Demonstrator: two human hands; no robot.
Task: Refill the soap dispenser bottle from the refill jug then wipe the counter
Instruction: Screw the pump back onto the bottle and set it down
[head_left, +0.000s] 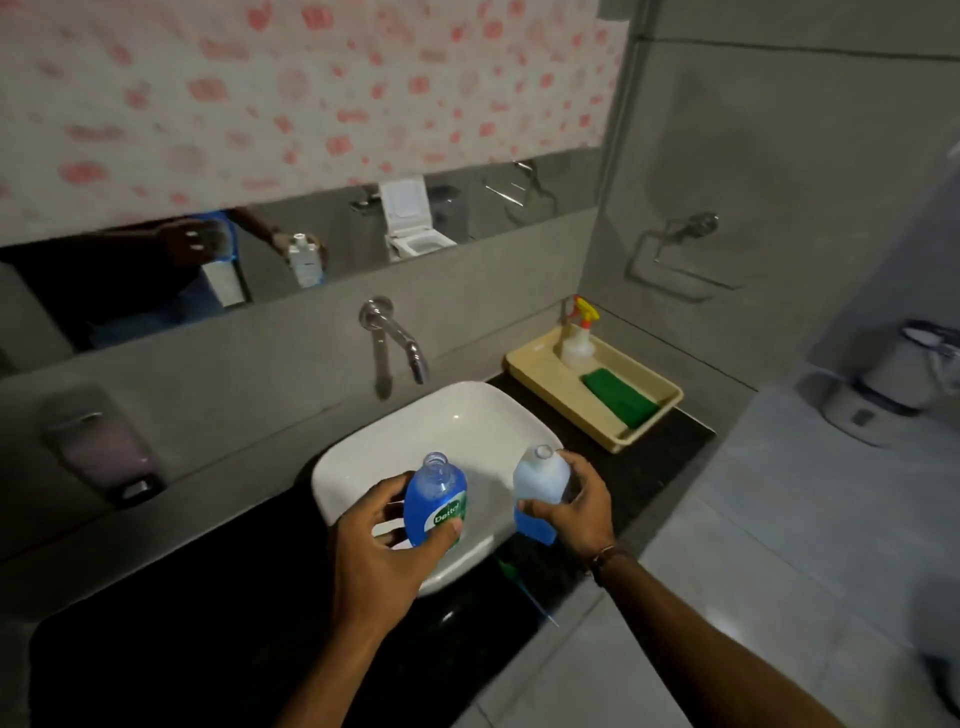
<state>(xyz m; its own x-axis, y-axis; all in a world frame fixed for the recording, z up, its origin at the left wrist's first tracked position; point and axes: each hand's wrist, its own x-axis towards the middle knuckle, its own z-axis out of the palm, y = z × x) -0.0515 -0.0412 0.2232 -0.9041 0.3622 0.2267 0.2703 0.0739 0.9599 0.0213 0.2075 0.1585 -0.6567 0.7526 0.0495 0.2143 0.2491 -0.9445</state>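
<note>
The glossy black stone table (182, 613) carries a smooth white ceramic basin (452, 410), squarish with rounded corners, and beside it a shallow beige plastic tray (530, 364). Over the basin my left hand (379, 561) curls round the soap dispenser bottle (434, 493), oval clear blue plastic, its neck open. My right hand (582, 509) grips the refill jug (540, 478), boxy, frosted and uncapped, above the basin's right rim. The tray holds a folded green cloth (618, 397) and a translucent spray bottle (576, 348).

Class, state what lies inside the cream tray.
In the tray, a spray bottle stands at the far end; a green cloth lies nearer. Anything under the cloth is hidden.
</note>
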